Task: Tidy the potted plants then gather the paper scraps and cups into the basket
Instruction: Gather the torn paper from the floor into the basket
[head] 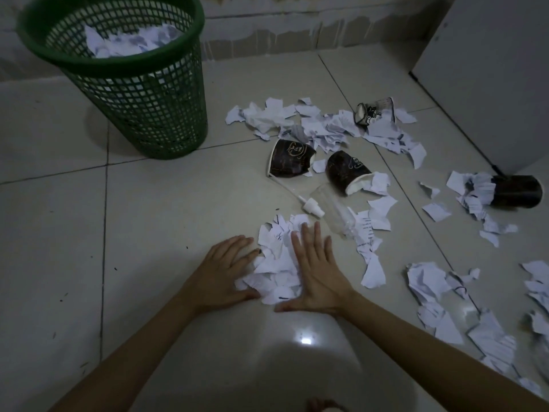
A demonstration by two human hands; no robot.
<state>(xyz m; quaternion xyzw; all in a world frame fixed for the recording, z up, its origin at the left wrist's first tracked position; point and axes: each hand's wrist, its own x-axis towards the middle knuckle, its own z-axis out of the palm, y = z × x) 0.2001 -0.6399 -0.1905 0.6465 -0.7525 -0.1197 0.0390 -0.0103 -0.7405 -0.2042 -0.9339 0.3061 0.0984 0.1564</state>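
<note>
Two hands: left hand [230, 263] and right hand [315, 272] lie flat, fingers straight, flanking a small heap of torn white paper scraps [276, 263], apparently to squeeze it together for lifting.
Cups: crushed dark paper cups [289, 159] lie tipped among further scraps.
Basket: green plastic mesh basket [124, 78], near, already holds paper.
Floor: pale glossy floor tiles [178, 203], dim room.

Basket [139, 114] far left; cups [289, 158] right; scraps [277, 263] between hands [315, 272].
</note>
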